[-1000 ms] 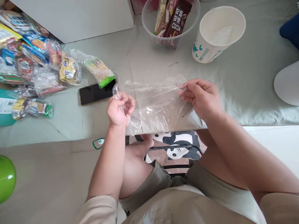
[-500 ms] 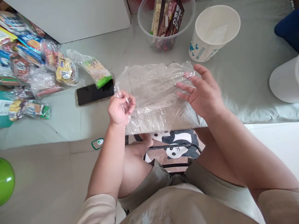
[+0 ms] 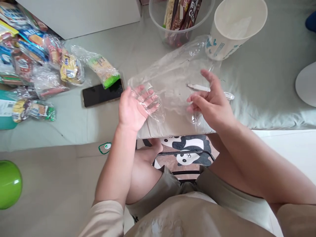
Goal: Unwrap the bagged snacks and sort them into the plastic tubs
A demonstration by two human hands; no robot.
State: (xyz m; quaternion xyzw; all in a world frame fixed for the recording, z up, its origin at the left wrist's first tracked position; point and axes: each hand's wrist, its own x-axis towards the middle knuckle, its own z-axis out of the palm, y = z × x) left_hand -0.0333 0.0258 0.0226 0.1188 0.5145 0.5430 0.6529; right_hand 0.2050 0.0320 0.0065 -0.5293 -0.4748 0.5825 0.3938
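A clear plastic bag (image 3: 170,79) is spread loosely between my hands over the cloth-covered surface. My left hand (image 3: 135,108) is open, palm up, with thin film draped over its spread fingers. My right hand (image 3: 214,105) has its index finger stretched out, while the thumb and other fingers close on the bag's near right part; the exact grip is partly hidden. Behind that hand a slim white utility knife (image 3: 229,95) shows at both sides, its middle covered. Left of the bag is a dark phone (image 3: 98,94), with a wrapped green-ended snack (image 3: 105,70) resting on its edge.
Several packaged snacks (image 3: 29,62) crowd the far left. A clear tub (image 3: 158,29) with snack bars and a white paper bucket (image 3: 219,39) stand at the back. A white round object (image 3: 307,84) is at right. The surface's front edge (image 3: 86,146) runs above my legs.
My left hand has opened from a curl, fingers now under film. My right hand's fingers have drawn in. The bag's far side has risen toward the bucket, and the knife now shows more.
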